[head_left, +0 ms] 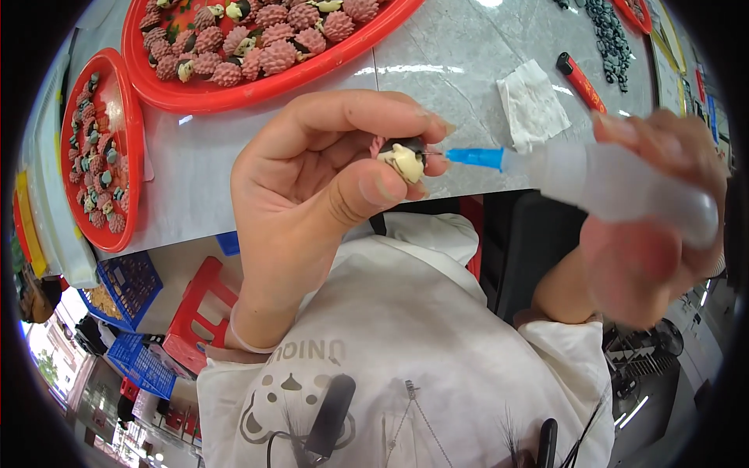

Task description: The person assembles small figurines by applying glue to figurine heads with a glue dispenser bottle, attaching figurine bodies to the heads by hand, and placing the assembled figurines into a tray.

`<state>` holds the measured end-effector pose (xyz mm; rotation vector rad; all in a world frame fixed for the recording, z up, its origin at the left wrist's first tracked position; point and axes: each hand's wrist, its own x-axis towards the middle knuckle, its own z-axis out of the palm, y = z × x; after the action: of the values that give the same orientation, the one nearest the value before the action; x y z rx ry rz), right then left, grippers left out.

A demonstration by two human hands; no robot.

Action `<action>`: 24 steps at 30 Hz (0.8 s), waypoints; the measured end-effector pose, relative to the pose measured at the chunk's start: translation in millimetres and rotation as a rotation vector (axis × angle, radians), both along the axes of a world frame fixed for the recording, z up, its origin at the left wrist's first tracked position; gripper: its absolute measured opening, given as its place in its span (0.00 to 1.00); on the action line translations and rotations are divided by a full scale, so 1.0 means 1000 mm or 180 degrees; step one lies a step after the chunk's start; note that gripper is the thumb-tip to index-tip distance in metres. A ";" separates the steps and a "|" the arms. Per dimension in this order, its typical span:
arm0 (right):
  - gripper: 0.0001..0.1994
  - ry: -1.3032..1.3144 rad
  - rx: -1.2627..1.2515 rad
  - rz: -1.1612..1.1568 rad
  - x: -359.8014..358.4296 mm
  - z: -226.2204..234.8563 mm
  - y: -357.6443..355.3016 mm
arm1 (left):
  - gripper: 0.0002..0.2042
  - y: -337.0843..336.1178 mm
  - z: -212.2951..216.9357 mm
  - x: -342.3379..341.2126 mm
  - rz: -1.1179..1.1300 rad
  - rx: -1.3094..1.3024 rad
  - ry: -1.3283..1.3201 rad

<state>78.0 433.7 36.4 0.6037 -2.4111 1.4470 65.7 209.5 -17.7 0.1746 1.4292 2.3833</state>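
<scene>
Between the thumb and fingers of my left hand (285, 175) is a small figurine (404, 162), cream in front with black and pink parts. My right hand (636, 269) is wrapped round a translucent squeeze bottle (616, 183), tilted nearly level. A blue dispensing nozzle (476, 158) with a thin needle sits on the bottle's end. The needle points left and its tip is at the black edge of the figurine; whether it touches, I cannot tell. Parts of the right hand are blurred.
A large red tray (234, 101) of pink figurines lies at the far left, beside a smaller red tray (133, 148) of tiny pieces. A white tissue (534, 101) and a red lighter-like stick (581, 82) lie right. Dark pieces (607, 39) are piled behind; blue baskets (140, 363) stand below.
</scene>
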 end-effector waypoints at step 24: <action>0.19 -0.0290 0.0462 -0.0595 -0.066 -0.040 -0.017 | 0.17 0.004 0.003 -0.002 0.0224 0.0282 -0.0136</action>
<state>12.0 416.3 -4.1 0.3379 -2.5811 1.2575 63.6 213.5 -14.4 0.0967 1.3327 2.4934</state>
